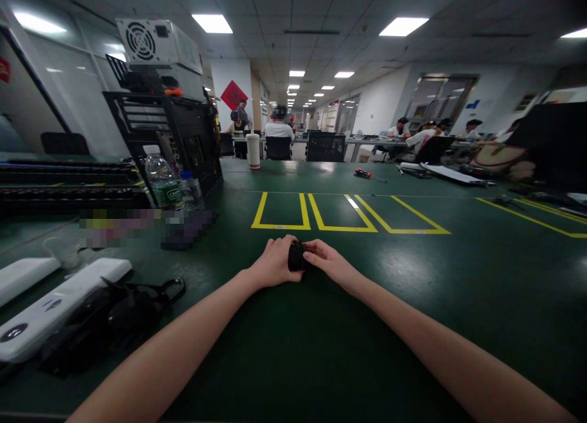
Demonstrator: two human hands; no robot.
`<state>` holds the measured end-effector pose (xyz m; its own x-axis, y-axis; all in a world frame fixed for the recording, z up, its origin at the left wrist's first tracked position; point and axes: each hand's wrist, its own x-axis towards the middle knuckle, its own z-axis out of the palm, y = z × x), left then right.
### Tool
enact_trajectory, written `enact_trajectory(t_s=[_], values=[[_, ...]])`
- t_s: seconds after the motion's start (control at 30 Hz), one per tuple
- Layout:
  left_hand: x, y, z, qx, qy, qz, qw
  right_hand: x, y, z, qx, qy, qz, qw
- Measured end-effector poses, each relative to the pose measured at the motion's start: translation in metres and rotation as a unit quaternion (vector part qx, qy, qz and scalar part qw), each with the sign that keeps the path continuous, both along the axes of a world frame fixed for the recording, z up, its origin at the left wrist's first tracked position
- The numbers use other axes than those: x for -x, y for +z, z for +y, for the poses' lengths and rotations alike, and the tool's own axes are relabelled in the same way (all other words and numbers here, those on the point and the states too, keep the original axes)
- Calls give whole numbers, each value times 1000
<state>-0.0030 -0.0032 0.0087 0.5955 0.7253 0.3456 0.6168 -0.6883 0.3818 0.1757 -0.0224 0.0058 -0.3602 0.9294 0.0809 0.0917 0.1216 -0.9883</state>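
A small black rounded object (296, 258) is held between two hands just above or on the green tabletop (293, 356); whether it is supported by the surface cannot be told. It is wrapped from its left side by the curved fingers and thumb of the left hand (277, 263), while its right edge appears to be pinched between the thumb and fingertips of the right hand (328, 260).

A slip could be caused by the smooth-looking casing if the left grip were loosened while force was applied from the right. Any small part that sprang free might be lost against the dark surface.

The tabletop is marked with yellow tape outlines (343, 229) beyond the hands. Further back, a red-handled screwdriver (363, 173) and a tall white lidded cup (253, 151) are placed. The left side is crowded by a clear plastic bottle with a green label (162, 178) and an open black metal computer case (195, 136). Behind, seated people (279, 128) are seen under square ceiling lights (212, 24).
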Motion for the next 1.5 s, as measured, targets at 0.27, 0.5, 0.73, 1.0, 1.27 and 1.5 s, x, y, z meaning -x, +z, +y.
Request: enact_trajectory(t_s=[0.27, 0.5, 0.73, 1.0, 1.27, 1.5], values=[[1, 0, 0, -5, -3, 5, 1000, 0, 3, -5, -14, -2, -3, 1000], [-1, -2, 1, -18, 7, 6, 1000, 1, -4, 2, -17, -1, -6, 1000], [0, -2, 2, -14, 4, 4, 1000, 0, 4, -4, -12, 20, 30, 999], [0, 1, 0, 3, 3, 3, 1000, 1, -1, -2, 5, -17, -15, 1000], [0, -1, 0, -4, 2, -2, 1000, -1, 4, -4, 5, 15, 33, 999], [-1, -1, 1, -7, 8, 7, 1000, 1, -3, 1, 2, -17, 8, 1000]])
